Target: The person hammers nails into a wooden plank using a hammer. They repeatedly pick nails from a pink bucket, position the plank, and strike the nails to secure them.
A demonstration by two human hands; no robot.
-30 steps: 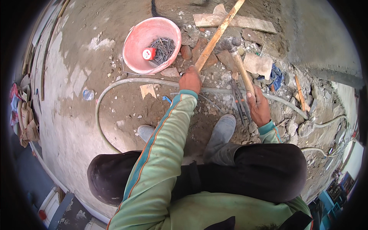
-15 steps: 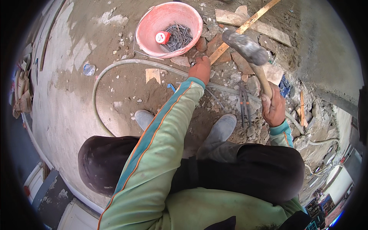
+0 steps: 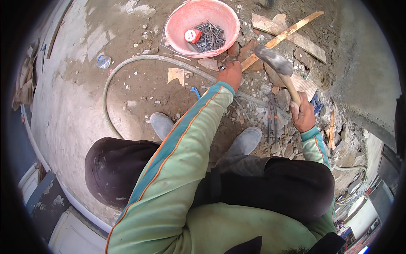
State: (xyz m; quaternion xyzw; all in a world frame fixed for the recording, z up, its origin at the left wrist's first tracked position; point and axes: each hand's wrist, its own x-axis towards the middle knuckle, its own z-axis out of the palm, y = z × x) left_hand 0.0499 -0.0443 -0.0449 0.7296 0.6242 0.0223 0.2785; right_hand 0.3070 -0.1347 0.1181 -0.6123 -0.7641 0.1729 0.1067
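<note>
Plainly, the left hand is clenched round the near end of a wooden strip, which slants away across a wider board; the right hand grasps a hammer by its wooden handle, the blurred head showing beside the strip; orange-marked pincers lie between the forearms; beyond the left hand sits a pink bucket holding nails.

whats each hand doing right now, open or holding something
Left hand: closed, holding the wooden strip by its near end.
Right hand: closed around the hammer handle.
</note>
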